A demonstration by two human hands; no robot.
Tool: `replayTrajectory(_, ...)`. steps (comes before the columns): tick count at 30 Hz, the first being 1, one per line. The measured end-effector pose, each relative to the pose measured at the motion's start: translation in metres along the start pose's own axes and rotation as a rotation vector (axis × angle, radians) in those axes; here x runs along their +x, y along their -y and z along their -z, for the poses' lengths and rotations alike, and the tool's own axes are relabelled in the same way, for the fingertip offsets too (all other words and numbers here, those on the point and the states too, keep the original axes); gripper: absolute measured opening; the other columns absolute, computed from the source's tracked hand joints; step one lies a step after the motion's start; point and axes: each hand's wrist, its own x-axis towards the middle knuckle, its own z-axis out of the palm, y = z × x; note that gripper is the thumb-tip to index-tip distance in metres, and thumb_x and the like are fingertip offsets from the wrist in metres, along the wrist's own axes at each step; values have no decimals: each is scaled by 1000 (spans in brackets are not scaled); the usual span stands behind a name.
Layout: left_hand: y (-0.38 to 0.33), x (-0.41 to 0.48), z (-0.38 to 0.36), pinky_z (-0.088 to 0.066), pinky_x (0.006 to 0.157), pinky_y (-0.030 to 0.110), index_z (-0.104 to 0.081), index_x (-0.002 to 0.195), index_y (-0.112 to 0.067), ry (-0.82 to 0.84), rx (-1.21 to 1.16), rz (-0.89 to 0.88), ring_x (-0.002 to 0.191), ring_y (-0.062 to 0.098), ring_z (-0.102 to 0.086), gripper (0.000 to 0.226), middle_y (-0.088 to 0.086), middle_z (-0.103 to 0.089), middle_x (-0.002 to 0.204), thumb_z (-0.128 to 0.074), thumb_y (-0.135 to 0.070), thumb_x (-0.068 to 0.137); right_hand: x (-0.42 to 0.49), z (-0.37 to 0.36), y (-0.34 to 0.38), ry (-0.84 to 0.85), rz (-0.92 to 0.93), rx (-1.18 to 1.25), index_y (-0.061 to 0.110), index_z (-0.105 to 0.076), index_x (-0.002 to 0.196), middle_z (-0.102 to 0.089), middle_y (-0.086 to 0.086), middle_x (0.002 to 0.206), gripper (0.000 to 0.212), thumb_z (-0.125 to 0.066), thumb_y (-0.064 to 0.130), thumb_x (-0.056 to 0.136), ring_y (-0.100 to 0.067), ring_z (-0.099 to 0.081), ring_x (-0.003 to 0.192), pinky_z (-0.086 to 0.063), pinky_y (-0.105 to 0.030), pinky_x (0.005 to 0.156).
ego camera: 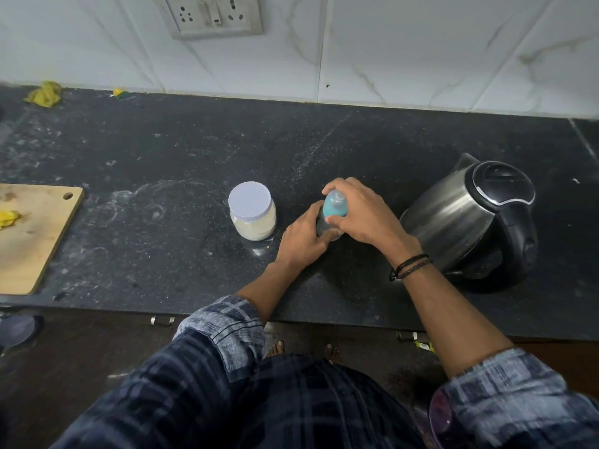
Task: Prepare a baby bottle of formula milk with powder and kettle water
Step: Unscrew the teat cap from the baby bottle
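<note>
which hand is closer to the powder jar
Left. The left hand grips the bottle low down, just right of the powder jar; the right hand grips its top, farther right.

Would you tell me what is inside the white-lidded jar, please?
Pale powder shows through the clear wall of the jar. Its white lid covers the top, hiding the powder's surface.

text: none readable anywhere in view
round clear plastic jar with white lid (249, 202): lid plain, side print not legible
stainless steel electric kettle with black lid (453, 222): no brand mark legible
clear baby bottle with teal collar (335, 209): mostly covered, scale marks not legible
grey wall socket plate (214, 14): nothing legible
</note>
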Motion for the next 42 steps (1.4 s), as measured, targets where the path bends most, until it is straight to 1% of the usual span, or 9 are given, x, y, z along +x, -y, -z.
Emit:
replayTrajectory(5,-2,-1,1,-53,89,47,-39,145,-29,5,-19,-2,111,23,-64,66,-1,-64,133,-58,-58,88,2,4,-1,11,14,9,33,-48,139,-43,2,140,69,-84,29,81,-18,-43,125,-46,-38,97)
replayTrajectory(9,1,1,0,-52,96,49,-38,148,-26,11,-3,6,118,25,-62,63,2,-62,137,-66,-45,94,1,0,-2,9,22,15,30,-53,130,-51,4,129,54,-79,17,84,-21,-52,120,-50,-42,97)
replayTrajectory(13,0,0,1,-53,93,47,-39,147,-27,11,-17,-5,116,24,-64,64,1,-63,135,-62,-50,92,2,3,-1,46,31,41,33,-48,139,-43,4,140,69,-83,20,80,-19,-44,125,-47,-40,98)
replayTrajectory(18,1,2,0,-51,94,47,-39,147,-26,10,6,-1,117,24,-62,62,1,-63,135,-66,-46,94,2,0,-2,4,23,7,28,-54,129,-51,3,128,53,-80,19,84,-20,-51,120,-51,-42,96)
replayTrajectory(24,1,2,-1,-51,92,44,-39,148,-25,5,-4,-3,117,23,-62,63,1,-63,136,-67,-44,95,4,3,-1,-7,19,21,31,-51,134,-46,3,136,59,-82,31,83,-19,-49,123,-49,-40,97)
replayTrajectory(28,1,2,0,-48,90,40,-40,148,-25,-2,5,-4,117,23,-61,64,1,-63,136,-68,-45,94,6,3,-3,13,22,11,28,-56,126,-52,5,126,50,-79,21,83,-20,-54,118,-51,-40,94)
replayTrajectory(32,1,2,-1,-50,91,41,-39,148,-27,-3,-14,-2,118,22,-62,64,0,-63,136,-69,-45,94,6,3,-4,-8,13,9,32,-53,130,-49,5,130,59,-84,40,80,-16,-51,116,-48,-37,91)
replayTrajectory(37,2,2,0,-48,92,40,-40,148,-25,-7,-4,-5,118,21,-61,65,0,-63,136,-69,-47,94,8,2,-3,-1,-1,12,29,-56,124,-54,4,122,51,-81,23,80,-20,-57,114,-50,-37,89)
replayTrajectory(42,1,2,-1,-49,92,39,-41,147,-26,-7,-15,0,119,21,-61,64,-2,-63,136,-69,-47,94,6,1,-3,-33,-25,-7,30,-54,125,-54,2,123,55,-84,40,79,-19,-57,110,-51,-39,87)
